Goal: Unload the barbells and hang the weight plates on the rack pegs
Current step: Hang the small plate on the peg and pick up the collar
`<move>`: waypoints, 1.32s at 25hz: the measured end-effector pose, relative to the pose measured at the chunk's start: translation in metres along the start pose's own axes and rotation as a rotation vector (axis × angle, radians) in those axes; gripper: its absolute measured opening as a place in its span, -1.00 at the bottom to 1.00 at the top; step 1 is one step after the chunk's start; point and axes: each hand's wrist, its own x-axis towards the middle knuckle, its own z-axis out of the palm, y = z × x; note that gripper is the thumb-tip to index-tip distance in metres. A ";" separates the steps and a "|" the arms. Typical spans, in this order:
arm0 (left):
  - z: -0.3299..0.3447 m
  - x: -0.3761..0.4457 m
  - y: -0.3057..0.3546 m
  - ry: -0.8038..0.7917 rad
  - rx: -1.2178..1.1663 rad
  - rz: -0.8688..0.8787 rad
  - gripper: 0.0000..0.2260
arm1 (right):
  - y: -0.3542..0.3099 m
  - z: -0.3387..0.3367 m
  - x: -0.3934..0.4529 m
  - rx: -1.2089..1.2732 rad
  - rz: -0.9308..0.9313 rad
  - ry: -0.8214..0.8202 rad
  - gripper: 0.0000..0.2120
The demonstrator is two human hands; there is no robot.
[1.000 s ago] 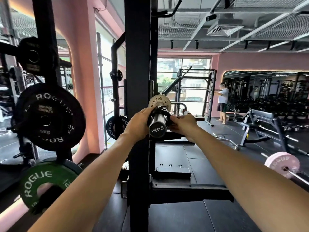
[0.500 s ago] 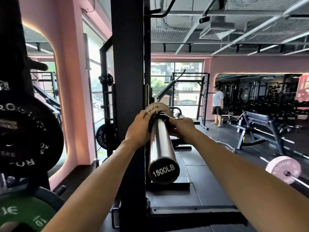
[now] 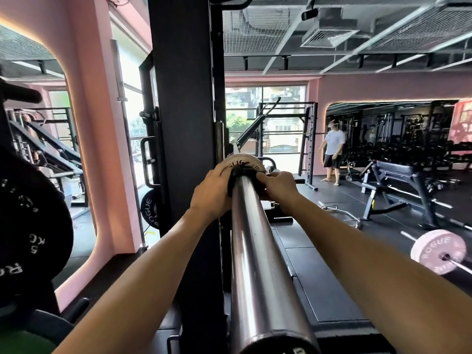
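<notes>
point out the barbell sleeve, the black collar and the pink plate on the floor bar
barbell sleeve (image 3: pixel 255 251), head view, mid shaft
black collar (image 3: pixel 242 173), head view, top edge
pink plate (image 3: pixel 438 251), head view, face

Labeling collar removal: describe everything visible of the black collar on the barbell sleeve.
The black collar rings the steel barbell sleeve at its far end, tight against a small tan ROGUE plate. It looks like matte plastic. The left hand grips its left side and the right hand its right, hiding most of it; no latch shows.
</notes>
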 end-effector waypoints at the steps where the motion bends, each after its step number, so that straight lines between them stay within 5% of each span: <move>1: -0.002 0.001 -0.001 -0.009 0.007 0.011 -0.51 | -0.002 0.001 -0.002 -0.014 -0.020 0.012 -0.77; 8: -0.006 0.006 0.006 -0.042 0.158 0.024 -0.59 | -0.027 0.007 -0.006 -0.743 -0.482 0.061 -0.72; 16: 0.001 0.010 0.004 -0.018 0.117 0.053 -0.64 | -0.042 -0.007 0.011 -0.965 -0.496 -0.384 -0.34; 21: -0.014 0.013 -0.003 -0.101 0.134 0.093 -0.53 | -0.042 -0.004 0.004 -0.827 -0.588 -0.381 -0.37; 23: -0.029 0.021 -0.007 -0.164 0.005 0.098 -0.56 | -0.036 -0.008 0.002 -0.757 -0.606 -0.342 -0.33; 25: -0.040 0.025 -0.001 -0.139 -0.304 -0.123 -0.72 | -0.030 -0.011 -0.003 -0.605 -0.499 -0.243 -0.45; 27: -0.041 0.033 0.008 -0.178 -0.682 -0.470 -0.46 | -0.026 -0.010 -0.004 -0.492 -0.369 -0.178 -0.69; 29: -0.030 0.036 0.013 -0.289 -0.853 -0.616 -0.15 | -0.026 -0.011 -0.004 -0.450 -0.310 -0.204 -0.77; 33: -0.010 0.047 0.020 -0.325 -1.106 -0.594 -0.49 | -0.018 -0.012 0.009 -0.387 -0.296 -0.196 -0.85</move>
